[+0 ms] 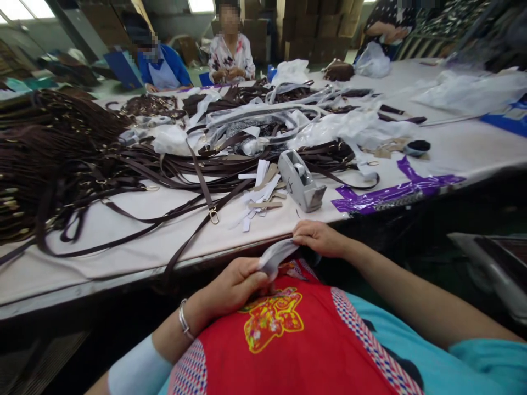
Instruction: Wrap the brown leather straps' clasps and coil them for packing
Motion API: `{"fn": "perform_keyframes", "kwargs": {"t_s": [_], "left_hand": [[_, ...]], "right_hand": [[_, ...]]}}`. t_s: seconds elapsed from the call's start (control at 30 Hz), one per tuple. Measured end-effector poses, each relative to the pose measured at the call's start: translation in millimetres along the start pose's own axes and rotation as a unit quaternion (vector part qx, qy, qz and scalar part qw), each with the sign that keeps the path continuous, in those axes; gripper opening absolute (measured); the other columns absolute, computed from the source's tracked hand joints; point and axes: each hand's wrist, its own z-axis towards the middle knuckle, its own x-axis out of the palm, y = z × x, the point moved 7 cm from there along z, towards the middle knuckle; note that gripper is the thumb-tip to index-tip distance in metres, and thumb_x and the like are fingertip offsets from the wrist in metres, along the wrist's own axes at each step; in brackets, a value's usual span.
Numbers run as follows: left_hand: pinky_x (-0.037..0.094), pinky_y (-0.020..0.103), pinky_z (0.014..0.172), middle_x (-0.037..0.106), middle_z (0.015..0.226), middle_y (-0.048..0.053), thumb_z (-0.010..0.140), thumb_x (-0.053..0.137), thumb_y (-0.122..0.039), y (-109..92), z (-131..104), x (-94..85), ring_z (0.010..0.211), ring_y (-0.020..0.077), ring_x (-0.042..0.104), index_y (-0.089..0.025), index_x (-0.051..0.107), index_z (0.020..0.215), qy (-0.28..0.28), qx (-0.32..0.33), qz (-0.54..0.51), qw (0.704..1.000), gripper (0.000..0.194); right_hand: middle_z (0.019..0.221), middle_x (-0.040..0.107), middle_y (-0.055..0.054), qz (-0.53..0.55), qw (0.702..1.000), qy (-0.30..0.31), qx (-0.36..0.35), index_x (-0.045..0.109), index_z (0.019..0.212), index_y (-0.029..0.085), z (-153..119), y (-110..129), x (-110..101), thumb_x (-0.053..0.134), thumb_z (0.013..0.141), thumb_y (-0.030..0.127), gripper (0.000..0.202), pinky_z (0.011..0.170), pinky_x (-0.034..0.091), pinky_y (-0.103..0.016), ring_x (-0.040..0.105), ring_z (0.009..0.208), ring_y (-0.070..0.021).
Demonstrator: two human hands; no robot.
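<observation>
Head view: we hold a pale strip (280, 255), soft, slightly sheer and bowed, just over the near edge of the table (457, 140) and above a smooth red apron (317, 340) with a yellow-outlined print. Our left hand (242, 282), a silvery bracelet (184, 319) at its wrist, pinches one end between thumb and curled fingers; our right hand (318, 237) pinches the other, its fingers pressed together.

Across the matt, whitish tabletop we see flat dark-brown straps (200, 176) looped and tangled, one ending in a shiny gold oval clasp (213, 215). Beside a chunky grey tape dispenser (302, 181) lie thin white and tan slips (267, 189). Crinkled clear plastic (354, 127) spreads behind, and glossy purple tape (370, 196) wrinkles along the edge.

Both ends of the strip vanish inside our grip, and we cannot tell whether it is film or cloth. The left fingertips are hidden. The brown bundle (24, 148) is cut off at the left, and pixel blocks cover the heads of the people (233, 57) opposite.
</observation>
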Motion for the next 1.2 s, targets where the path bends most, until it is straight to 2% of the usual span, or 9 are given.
{"fn": "perform_keyframes", "kwargs": {"t_s": [0.23, 0.37, 0.47, 0.63, 0.77, 0.9, 1.0, 1.1, 1.2], "left_hand": [[0.055, 0.027, 0.083, 0.067, 0.072, 0.001, 0.094, 0.061, -0.032, -42, 20, -70.3, 0.097, 0.0179, 0.069, -0.017, 0.067, 0.083, -0.297, 0.114, -0.438, 0.841, 0.020], [0.056, 0.033, 0.093, 0.075, 0.084, 0.001, 0.095, 0.059, -0.031, -39, 18, -113.8, 0.107, 0.0192, 0.069, -0.020, 0.068, 0.090, -0.456, 0.184, -0.386, 0.780, 0.015], [0.053, 0.038, 0.098, 0.076, 0.097, 0.005, 0.095, 0.059, -0.033, -35, 9, -123.7, 0.110, 0.0217, 0.068, -0.020, 0.068, 0.101, -0.521, 0.208, -0.169, 0.810, 0.017], [0.052, 0.040, 0.093, 0.072, 0.097, 0.012, 0.096, 0.051, -0.027, -14, 14, -81.3, 0.097, 0.0232, 0.067, -0.017, 0.066, 0.102, -0.344, 0.150, 0.365, 0.852, 0.019], [0.049, 0.032, 0.065, 0.062, 0.075, 0.007, 0.097, 0.044, -0.029, 18, 18, -34.8, 0.067, 0.0188, 0.056, -0.017, 0.056, 0.082, -0.105, 0.067, 0.430, 0.894, 0.022], [0.043, 0.029, 0.067, 0.060, 0.080, 0.005, 0.101, 0.036, -0.034, 11, 12, -0.9, 0.068, 0.0157, 0.051, -0.017, 0.057, 0.085, 0.023, 0.016, 0.249, 0.968, 0.032], [0.044, 0.029, 0.070, 0.060, 0.079, 0.006, 0.101, 0.038, -0.044, -9, 10, 5.5, 0.072, 0.0161, 0.055, -0.015, 0.057, 0.079, 0.028, -0.014, -0.029, 0.999, 0.040], [0.047, 0.027, 0.068, 0.056, 0.067, 0.003, 0.096, 0.051, -0.046, -32, 15, -10.9, 0.070, 0.0163, 0.058, -0.014, 0.056, 0.072, -0.071, 0.010, -0.301, 0.951, 0.040], [0.051, 0.023, 0.068, 0.050, 0.059, -0.003, 0.092, 0.064, -0.038, -48, 21, -46.5, 0.066, 0.0123, 0.060, -0.015, 0.061, 0.076, -0.220, 0.067, -0.431, 0.872, 0.028]], "right_hand": [[0.070, 0.057, -0.001, 0.178, 0.979, -0.067, -0.067, 0.063, 0.110, 0.015, 3, 26, 60, 0.046, 0.095, 0.057, 0.048, 0.056, 0.040, -0.024, 0.047, 0.058, -0.0114], [0.075, 0.063, -0.004, 0.096, 0.988, 0.021, -0.117, 0.068, 0.094, 0.015, 0, 44, 72, 0.053, 0.095, 0.048, 0.037, 0.063, 0.045, -0.025, 0.055, 0.065, -0.0128], [0.062, 0.062, -0.002, 0.271, 0.954, 0.123, -0.035, 0.064, 0.085, 0.014, -8, 42, 79, 0.053, 0.095, 0.052, 0.041, 0.046, 0.037, -0.020, 0.051, 0.048, -0.0097], [0.046, 0.051, 0.005, 0.473, 0.879, 0.055, -0.004, 0.061, 0.079, 0.015, -20, 52, 43, 0.063, 0.089, 0.050, 0.037, 0.035, 0.029, -0.019, 0.039, 0.032, -0.0067], [0.046, 0.043, 0.010, 0.439, 0.897, -0.048, -0.002, 0.060, 0.082, 0.016, -18, 46, -3, 0.075, 0.078, 0.046, 0.033, 0.034, 0.027, -0.018, 0.031, 0.032, -0.0047], [0.056, 0.055, 0.003, 0.161, 0.970, -0.176, 0.040, 0.065, 0.084, 0.015, -8, 18, -38, 0.074, 0.078, 0.043, 0.030, 0.041, 0.033, -0.022, 0.045, 0.044, -0.0090], [0.067, 0.060, -0.002, 0.059, 0.992, -0.112, 0.009, 0.066, 0.072, 0.015, 2, 9, -14, 0.072, 0.079, 0.048, 0.034, 0.054, 0.040, -0.024, 0.052, 0.062, -0.0129], [0.058, 0.051, 0.001, 0.188, 0.982, 0.000, 0.017, 0.059, 0.067, 0.015, 4, 6, 37, 0.054, 0.089, 0.061, 0.052, 0.050, 0.034, -0.023, 0.043, 0.053, -0.0103], [0.061, 0.049, 0.003, 0.254, 0.966, -0.049, -0.013, 0.062, 0.095, 0.014, -2, 14, 58, 0.043, 0.095, 0.063, 0.052, 0.047, 0.033, -0.022, 0.039, 0.050, -0.0095]]}}
